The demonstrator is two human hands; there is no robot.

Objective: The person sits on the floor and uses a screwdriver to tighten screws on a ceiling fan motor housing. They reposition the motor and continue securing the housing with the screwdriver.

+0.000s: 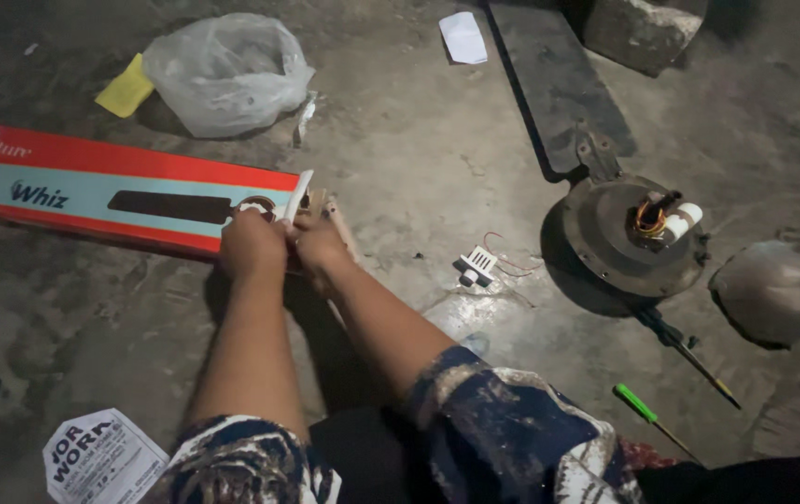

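Both arms reach forward over a concrete floor. My left hand point(251, 245) and my right hand point(319, 241) are closed together around a small pale part point(298, 196), a thin white piece sticking up between the fingers; its exact kind is hard to tell. The hands sit just in front of the end of a long red and blue cardboard box point(111, 187). To the right lies a dark ceiling fan motor point(629, 238) with one blade point(549, 79) attached and coloured wires on top.
A small white connector with red wires point(479, 264) lies between hands and motor. A dark screwdriver point(685, 350) and a green-handled screwdriver point(643, 409) lie at right. Two plastic bags point(227, 70) point(778, 291), a yellow sponge point(126, 91), papers point(101, 457) and a stone block point(643, 28) surround.
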